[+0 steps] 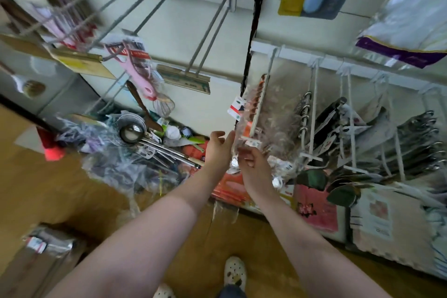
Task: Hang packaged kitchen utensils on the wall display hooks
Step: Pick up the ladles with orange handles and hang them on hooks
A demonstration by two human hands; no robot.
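Observation:
Clear plastic packages of copper-coloured utensils (256, 104) hang in a row on a white wall hook (262, 94). My left hand (219, 146) is raised beside the front package, fingers straight, its fingertips against the plastic. My right hand (251, 164) is just below the hook's tip, fingers curled on the lower edge of the front package. Motion blur hides the exact grip. An empty double-wire hook (210, 31) juts from the wall above left.
Further hooks to the right carry black-handled utensils (420, 143) and ringed tools (306, 113). A pink tool (140, 72) hangs left. Ladles (135, 132) and bagged items lie piled on the floor by the wall. A cardboard box (41, 261) sits bottom left; my shoes (233, 273) are below.

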